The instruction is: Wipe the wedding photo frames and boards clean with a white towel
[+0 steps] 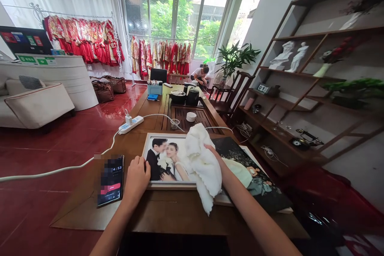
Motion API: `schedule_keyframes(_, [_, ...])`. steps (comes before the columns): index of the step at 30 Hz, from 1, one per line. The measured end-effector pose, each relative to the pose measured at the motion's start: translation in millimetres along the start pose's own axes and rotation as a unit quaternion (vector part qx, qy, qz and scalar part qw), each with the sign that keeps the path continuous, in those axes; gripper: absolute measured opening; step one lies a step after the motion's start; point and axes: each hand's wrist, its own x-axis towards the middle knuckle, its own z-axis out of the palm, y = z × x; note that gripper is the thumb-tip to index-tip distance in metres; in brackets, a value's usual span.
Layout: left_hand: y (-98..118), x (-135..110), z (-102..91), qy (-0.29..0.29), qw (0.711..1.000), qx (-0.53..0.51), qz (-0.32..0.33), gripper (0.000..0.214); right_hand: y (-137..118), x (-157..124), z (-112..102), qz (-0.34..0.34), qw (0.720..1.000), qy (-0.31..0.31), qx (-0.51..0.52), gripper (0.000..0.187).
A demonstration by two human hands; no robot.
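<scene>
A framed wedding photo [162,156] lies flat on the wooden table [168,216] in front of me. My left hand [136,180] rests on its lower left corner with the fingers curled over the frame's edge. My right hand [214,156] is closed on a crumpled white cloth [202,160] that lies over the right side of the photo and hangs down past its lower edge. A second, larger photo print [255,176] lies under and to the right of the frame.
A phone [111,180] lies left of the frame. A white power strip [131,124] with its cable trails off the table's left side. Tea ware [186,96] stands farther back. Shelves [300,100] line the right; a person [200,74] crouches near the window.
</scene>
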Motion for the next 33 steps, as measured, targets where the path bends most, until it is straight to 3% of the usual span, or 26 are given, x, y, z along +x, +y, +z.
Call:
schedule_keyframes(7, [-1.3,4.3,-3.8,-0.013,0.999,0.005,-0.029,0.02,-11.6,-15.2,1.9,-0.047,0.998,0.045,0.017,0.042])
schedule_keyframes(11, [6.6,16.9,-6.7,-0.014,0.999,0.009,-0.03,0.027,-28.9,-26.1,-2.9,-0.157,0.979,0.126,-0.018,0.047])
schedule_keyframes(14, [13.9,25.7,-1.6,-0.015,1.0,-0.005,-0.008,0.032,-49.5,-28.0,-2.1,-0.26,0.946,0.143,-0.131,0.052])
schedule_keyframes(18, [19.0,29.8,9.9,-0.014,0.999,-0.03,0.014,0.037,-73.6,-18.5,12.3,-0.365,0.842,0.1,-0.384,0.064])
schedule_keyframes(22, [18.6,28.5,15.6,-0.023,0.999,-0.04,0.02,0.039,-72.1,3.9,33.7,-0.308,0.719,0.012,-0.623,0.08])
schedule_keyframes(25, [17.2,27.6,15.9,-0.027,0.999,-0.042,0.019,0.041,-55.9,25.3,47.3,-0.264,0.614,-0.029,-0.743,0.074])
schedule_keyframes(27, [16.4,27.3,16.0,-0.027,0.998,-0.048,0.025,0.041,-44.1,38.4,55.2,-0.253,0.559,-0.029,-0.789,0.065])
schedule_keyframes(30, [16.3,27.1,16.8,-0.027,0.997,-0.054,0.041,0.04,-30.6,52.5,65.5,-0.261,0.521,-0.01,-0.813,0.062])
schedule_keyframes(33, [18.1,27.3,16.9,-0.029,0.998,-0.048,0.043,0.04,-21.3,56.6,73.2,-0.267,0.524,0.003,-0.809,0.061])
